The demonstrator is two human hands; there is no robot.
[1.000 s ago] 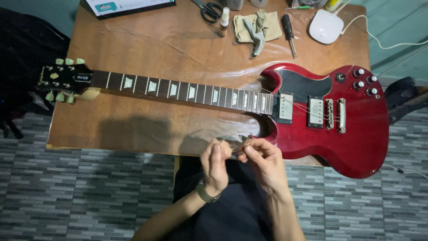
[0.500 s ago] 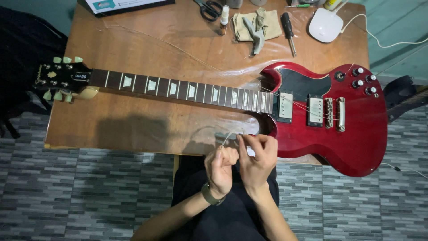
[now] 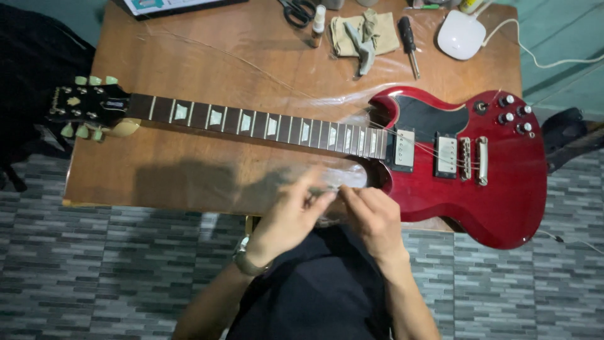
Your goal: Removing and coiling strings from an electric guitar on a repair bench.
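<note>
Right, both your hands are down at the near edge of the wooden table (image 3: 189, 56), just in front of the red electric guitar (image 3: 478, 189) that lies flat across it, headstock (image 3: 88, 107) out past the left edge and body at the right. Your left hand (image 3: 286, 220) has its fingers bent and drawn together, and your right hand (image 3: 371, 217) meets it fingertip to fingertip, both pinching something thin and pale between them; it looks like a coiled guitar string (image 3: 336, 187), though it is blurred and too fine to tell exactly how it runs. Careful now: loose strings (image 3: 421, 148) already trail over the pickups toward the bridge, and a springy coil can whip free if either pinch slackens, so the end could flick across that glossy red finish or toward your face. A sharp bend while you uncoil it would kink it, I'd judge. Along the far edge sit scissors (image 3: 299, 11), a small bottle (image 3: 318, 22), a cloth with a grey tool (image 3: 365, 34) on it, a screwdriver (image 3: 409, 41) and a white round device (image 3: 461, 34) with its cable, all well apart from your hands.
</note>
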